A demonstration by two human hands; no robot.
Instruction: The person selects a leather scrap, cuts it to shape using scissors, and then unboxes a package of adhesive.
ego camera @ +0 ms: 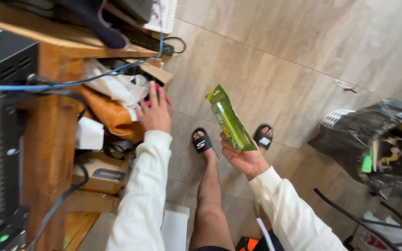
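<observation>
Evidently mid-sort: right hand (pixel 243 160) gripped a green packet (pixel 229 119); left hand (pixel 154 114), fingers spread, touched clutter beside the wooden shelf (pixel 52 116); next move likely needs a firm grasp there.

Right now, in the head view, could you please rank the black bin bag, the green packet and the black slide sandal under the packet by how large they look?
1. Black bin bag, clearly largest.
2. Green packet in the right hand.
3. Black slide sandal, smallest, though partly hidden and farther from the camera, so unsure.
</observation>
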